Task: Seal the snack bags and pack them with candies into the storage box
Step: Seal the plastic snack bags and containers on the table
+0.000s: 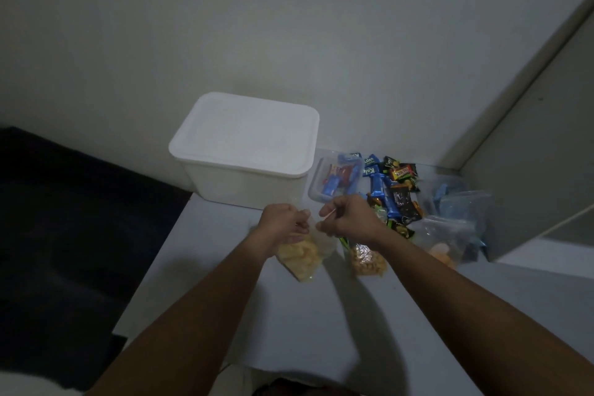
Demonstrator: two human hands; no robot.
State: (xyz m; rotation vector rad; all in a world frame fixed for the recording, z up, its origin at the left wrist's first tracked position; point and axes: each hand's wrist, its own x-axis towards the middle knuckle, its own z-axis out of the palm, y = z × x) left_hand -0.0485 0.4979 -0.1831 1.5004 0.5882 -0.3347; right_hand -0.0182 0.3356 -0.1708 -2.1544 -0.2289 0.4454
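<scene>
Both hands hold up a clear snack bag (300, 259) of yellow puffs over the white table (289, 315). My left hand (283, 222) pinches the bag's top edge on the left, my right hand (348, 215) pinches it on the right. A second bag of orange snacks (368, 259) lies just right of it. Behind my hands stands the white storage box (244, 148) with its lid on. Wrapped candies (397, 190) lie in a pile to the right of the box, some in a small clear tub (334, 178).
More clear bags (450, 231), one with orange snacks and some with blue contents, lie at the far right by a slanted grey panel (530, 154). A dark surface (64, 219) borders the table's left edge. The wall rises close behind the box.
</scene>
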